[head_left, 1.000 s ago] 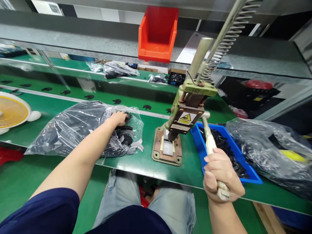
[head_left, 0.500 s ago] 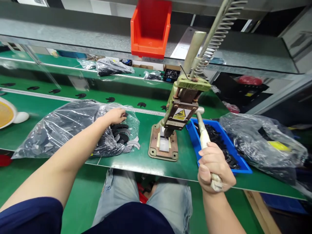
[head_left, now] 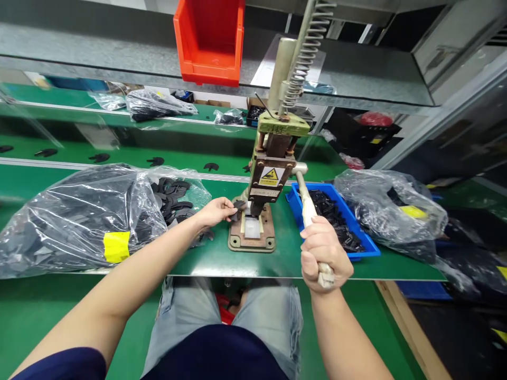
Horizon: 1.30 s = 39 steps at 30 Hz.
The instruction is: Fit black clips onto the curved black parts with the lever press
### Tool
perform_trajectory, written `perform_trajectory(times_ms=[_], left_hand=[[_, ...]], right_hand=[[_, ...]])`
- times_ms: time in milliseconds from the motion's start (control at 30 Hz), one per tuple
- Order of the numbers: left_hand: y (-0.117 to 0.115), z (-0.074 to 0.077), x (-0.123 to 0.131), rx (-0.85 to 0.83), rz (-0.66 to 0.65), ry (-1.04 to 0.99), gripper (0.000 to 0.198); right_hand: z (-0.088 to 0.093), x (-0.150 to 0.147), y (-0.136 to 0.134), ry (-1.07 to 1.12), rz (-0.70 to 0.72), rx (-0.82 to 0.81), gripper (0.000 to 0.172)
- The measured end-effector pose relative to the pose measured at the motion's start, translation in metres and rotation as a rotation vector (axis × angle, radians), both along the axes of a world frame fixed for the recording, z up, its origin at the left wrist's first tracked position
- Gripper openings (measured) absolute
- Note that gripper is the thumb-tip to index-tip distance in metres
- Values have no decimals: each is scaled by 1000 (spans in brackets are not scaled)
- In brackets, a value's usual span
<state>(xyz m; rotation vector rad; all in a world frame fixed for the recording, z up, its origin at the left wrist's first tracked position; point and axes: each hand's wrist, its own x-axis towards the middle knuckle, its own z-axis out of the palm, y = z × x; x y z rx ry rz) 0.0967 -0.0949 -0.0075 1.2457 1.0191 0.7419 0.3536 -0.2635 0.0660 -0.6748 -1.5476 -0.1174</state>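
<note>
On the near side of the tabletop [head_left: 212,266], at the left edge of the hand press [head_left: 273,191], the person's left hand [head_left: 214,212] holds a flat black part [head_left: 238,209]. The thumb and index finger are pinched together on its left end; the rest of the part juts out to the right, beyond the fingertips. It is tilted, above the left side of the base plate [head_left: 268,232] and just beside the pale block [head_left: 252,229] under the ram [head_left: 259,205]. Whether it touches the plate cannot be told.

The right hand [head_left: 325,252] has its fingers wrapped around the lower part of the press lever [head_left: 307,203], whose grip is bound in whitish tape; its butt end sticks out below the fist.

Left of the press, a clear plastic bag [head_left: 79,211] lies with its mouth toward the press, loose black parts [head_left: 172,198] showing there behind the left hand. Right of the press, behind the lever, a blue tray [head_left: 366,248] holds small black pieces [head_left: 330,216].
</note>
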Motion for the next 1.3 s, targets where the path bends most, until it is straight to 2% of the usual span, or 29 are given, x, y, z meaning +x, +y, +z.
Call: perform_trajectory(times_ms=[67,200,367,467,567,700,833,967,1133,1300], left_hand=[[-3,-1,12,-69,30,-34,46],[-6,2,30,-149,-15,-53,41],[-4,3,45,-123,-110,121,35],[-2,2,44,-100,-159,209,37],[2,0,37,-111,-191,192,39],[5,-2,33,-150,-190,129,43],[7,-3,39,-142,-178,191,39],[11,2,45,-117,-226,276,31],[15,16,49,-114,-277,350,21],[14,17,44,-110,-328,202,32]], right_hand=[[0,0,0,1,0,-3,16],[0,0,-1,0,1,-4,16],[-1,-1,-1,14,8,-12,15],[-2,-1,0,22,7,0,15],[-3,-1,1,23,16,9,16],[-3,-2,2,34,25,23,17],[-3,-2,2,44,1,18,17],[-5,-2,2,43,-23,15,17],[-4,-5,2,68,-28,10,18],[-1,-5,2,55,-45,30,18]])
